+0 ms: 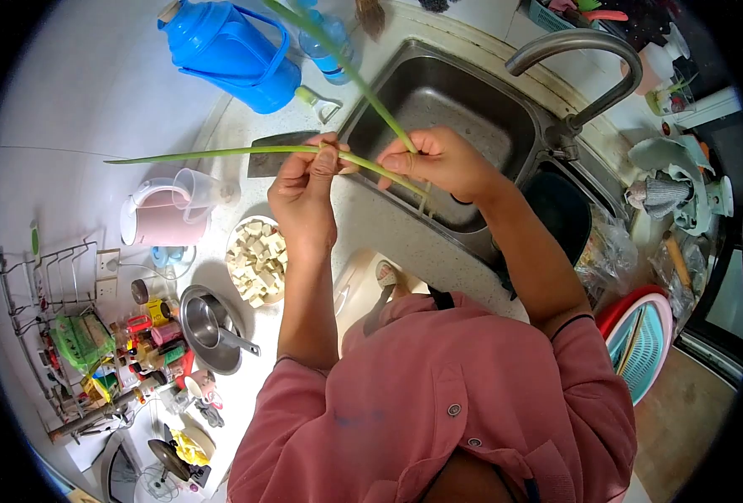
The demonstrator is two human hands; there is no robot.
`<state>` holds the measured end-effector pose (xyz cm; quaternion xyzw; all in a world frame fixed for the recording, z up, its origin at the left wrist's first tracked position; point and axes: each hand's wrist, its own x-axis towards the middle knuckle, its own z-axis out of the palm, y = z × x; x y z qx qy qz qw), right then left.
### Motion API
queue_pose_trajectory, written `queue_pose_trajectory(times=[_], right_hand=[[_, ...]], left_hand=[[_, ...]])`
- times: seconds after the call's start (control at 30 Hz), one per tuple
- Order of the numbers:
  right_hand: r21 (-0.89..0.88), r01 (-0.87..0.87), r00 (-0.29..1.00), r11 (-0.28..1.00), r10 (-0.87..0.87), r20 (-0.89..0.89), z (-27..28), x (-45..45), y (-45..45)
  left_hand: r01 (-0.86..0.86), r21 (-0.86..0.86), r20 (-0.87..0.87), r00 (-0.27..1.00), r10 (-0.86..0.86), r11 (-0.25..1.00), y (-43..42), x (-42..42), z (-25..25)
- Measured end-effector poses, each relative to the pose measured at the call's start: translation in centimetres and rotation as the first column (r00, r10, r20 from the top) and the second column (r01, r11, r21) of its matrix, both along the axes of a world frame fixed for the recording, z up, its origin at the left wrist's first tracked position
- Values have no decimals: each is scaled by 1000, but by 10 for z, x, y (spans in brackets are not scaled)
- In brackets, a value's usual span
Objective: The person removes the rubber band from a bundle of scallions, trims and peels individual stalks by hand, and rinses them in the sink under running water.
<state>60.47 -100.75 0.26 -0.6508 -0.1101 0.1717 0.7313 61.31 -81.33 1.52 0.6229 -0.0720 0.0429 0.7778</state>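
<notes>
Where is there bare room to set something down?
The counter between the white cubes and sink lies bare, as does most of the sink floor. Crowded: the blade, overlapped by left hand and green stalk; jars beside the steel bowl.

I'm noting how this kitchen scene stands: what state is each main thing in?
Left hand, pinching green stalks
Right hand, closed on green stalks
Green stalks, long, held up in both hands
Blade, lying flat, partly hidden
Peeler, lying on the counter
White cubes, cut, heaped
Blue flask, stoppered
Tap, no running water visible
Steel pan, resting in a steel bowl
</notes>
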Motion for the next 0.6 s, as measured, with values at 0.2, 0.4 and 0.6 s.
queue_pose_trajectory(times=[0.2,0.4,0.6], right_hand=[[-52,155,986,986,-152,67,-10,3,4],[-32,286,957,958,-285,51,-19,4,-3],[-317,565,818,761,-470,331,-29,5,-34]], left_hand=[[-7,-36,-5,1000,7,999,3,0,-1],[-69,-85,14,997,70,994,10,5,-5],[-139,-164,12,990,143,977,22,10,-6]])
